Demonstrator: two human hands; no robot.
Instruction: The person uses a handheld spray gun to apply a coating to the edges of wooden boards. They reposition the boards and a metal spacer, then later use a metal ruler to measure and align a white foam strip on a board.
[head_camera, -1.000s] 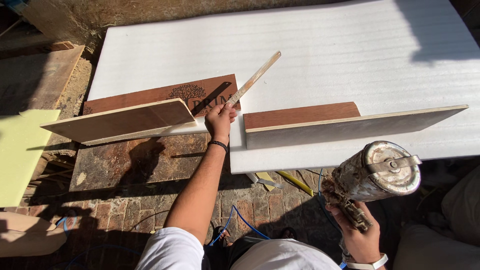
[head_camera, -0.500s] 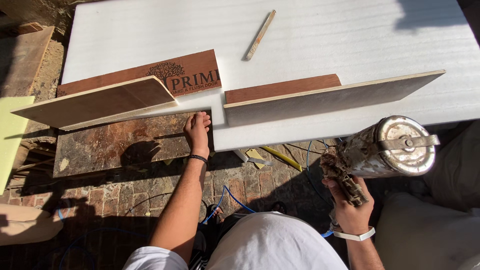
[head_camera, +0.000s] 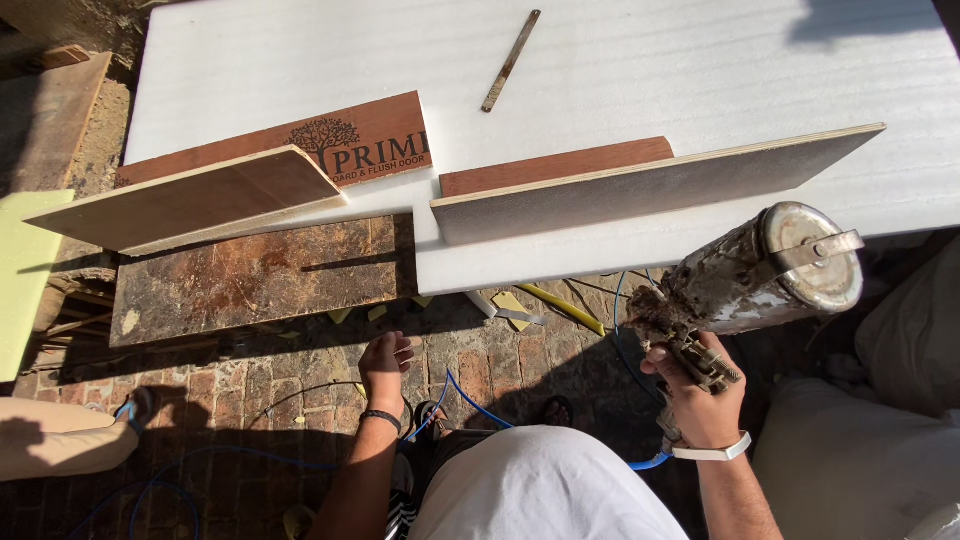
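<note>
Plywood: two upright boards (head_camera: 640, 190) on white foam sheet (head_camera: 650, 60), one stick (head_camera: 511, 60). My right hand (head_camera: 700, 400) grips the spray gun (head_camera: 750, 275); left hand (head_camera: 385, 362) hangs empty, fingers loose.

Outdoor carpentry yard in hard sunlight, floored with worn brick paving (head_camera: 300, 390). Plywood boards (head_camera: 190, 200) propped on edge over a white foam-covered counter (head_camera: 650, 60), offcuts and scraps (head_camera: 520, 305) strewn below, a blue air hose (head_camera: 480, 405) trailing across the bricks. Paint-crusted spray gun (head_camera: 760, 275) and a flat stick (head_camera: 511, 60) also at hand.
</note>
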